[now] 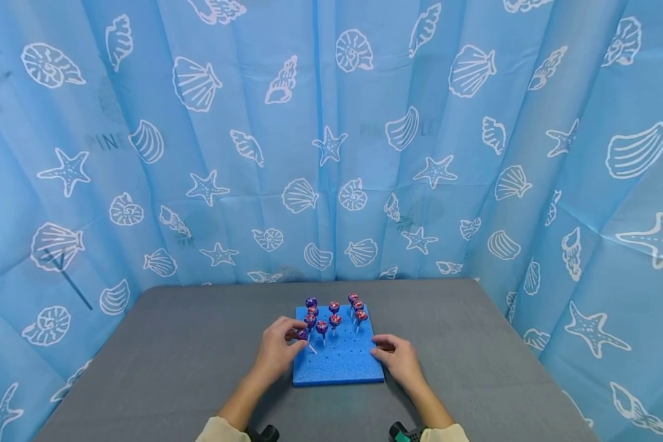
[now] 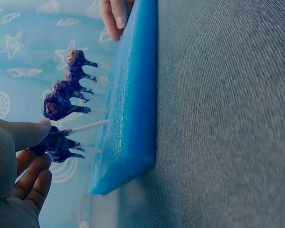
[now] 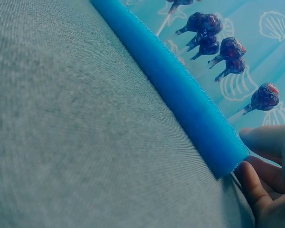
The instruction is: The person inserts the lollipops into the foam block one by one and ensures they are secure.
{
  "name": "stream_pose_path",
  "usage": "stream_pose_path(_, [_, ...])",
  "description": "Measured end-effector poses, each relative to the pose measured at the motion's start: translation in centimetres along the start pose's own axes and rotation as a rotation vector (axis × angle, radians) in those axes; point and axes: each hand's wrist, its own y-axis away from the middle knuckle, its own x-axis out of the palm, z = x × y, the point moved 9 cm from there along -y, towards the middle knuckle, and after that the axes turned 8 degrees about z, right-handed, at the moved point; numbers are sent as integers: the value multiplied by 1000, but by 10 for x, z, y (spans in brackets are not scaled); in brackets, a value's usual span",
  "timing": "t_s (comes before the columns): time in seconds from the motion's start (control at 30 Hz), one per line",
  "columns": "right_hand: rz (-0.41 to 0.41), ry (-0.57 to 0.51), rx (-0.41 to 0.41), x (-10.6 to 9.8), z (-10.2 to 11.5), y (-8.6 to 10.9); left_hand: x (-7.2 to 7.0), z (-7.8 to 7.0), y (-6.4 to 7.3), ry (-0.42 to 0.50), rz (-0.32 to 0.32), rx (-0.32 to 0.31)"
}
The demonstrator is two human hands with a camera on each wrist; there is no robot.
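My left hand [image 1: 277, 350] pinches a purple-wrapped lollipop [image 1: 302, 334] by its head between thumb and fingers, over the left part of a blue foam board [image 1: 338, 372]. Its white stick [image 2: 89, 126] slants down, its end close at the board's top in the left wrist view. Several wrapped lollipops stand upright in the board, among them one at the middle [image 1: 322, 327] and one at the right [image 1: 361, 315]. At the board's right edge, my right hand [image 1: 400, 362] holds the foam, with fingertips at its top and side.
Small holes dot the board's front half. The board lies on a grey cloth-covered table [image 1: 199, 344]. A blue curtain [image 1: 331, 153] with white shell prints hangs behind the table and along both sides. Dark straps with devices sit at both wrists.
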Motion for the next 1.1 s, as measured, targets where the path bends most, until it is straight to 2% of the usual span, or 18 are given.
stream_pose_path(0.17, [3, -11, 7, 0, -2, 0, 2, -5, -3, -6, -14, 18])
stream_pose_path(0.37, [-10, -1, -47, -1, 4, 2, 7, -7, -6, -9, -21, 35])
stream_pose_path(0.6, [12, -35, 6, 0, 0, 0, 11, -7, -6, 10, -41, 45])
stream_pose_path(1.1, [-5, -20, 1, -1, -3, -2, 16, -7, -1, 32, -42, 42])
